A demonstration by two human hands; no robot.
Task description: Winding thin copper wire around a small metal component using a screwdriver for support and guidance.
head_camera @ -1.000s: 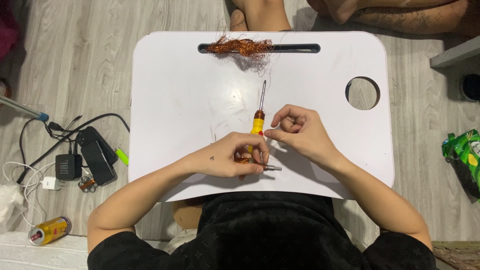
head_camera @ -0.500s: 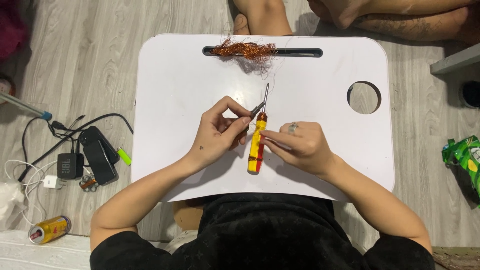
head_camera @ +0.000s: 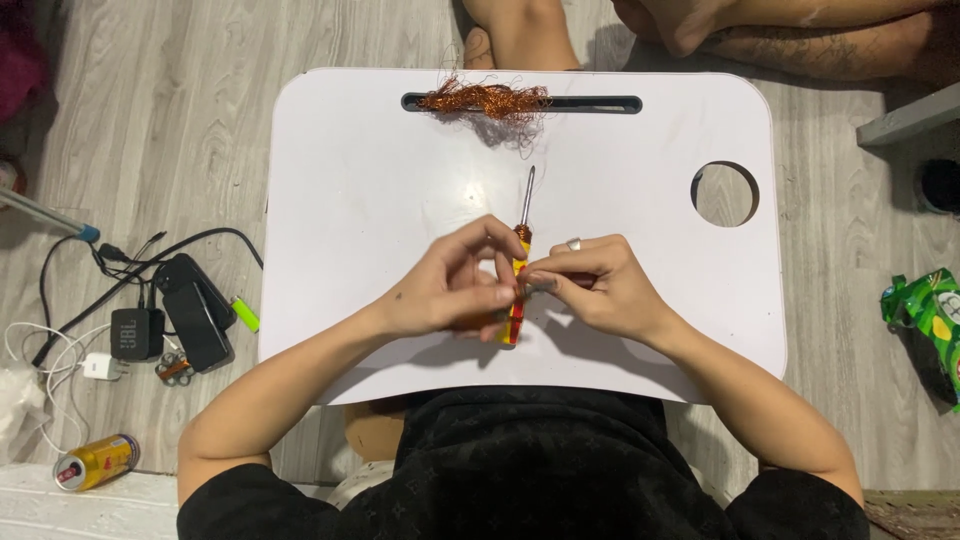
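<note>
Both hands pinched on the screwdriver (head_camera: 519, 270): left hand (head_camera: 445, 295) and right hand (head_camera: 595, 290) meet at its handle, over the white worktop (head_camera: 350, 200). Fine wire could snap or slip if tugged unevenly.

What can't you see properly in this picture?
- Head view: the screwdriver handle's middle is covered by the left hand and right hand.
- Anything thin pinched between the fingertips is too small to tell.
- The green packet is cut off by the right edge.
- The table front edge is hidden by the person's body.
</note>
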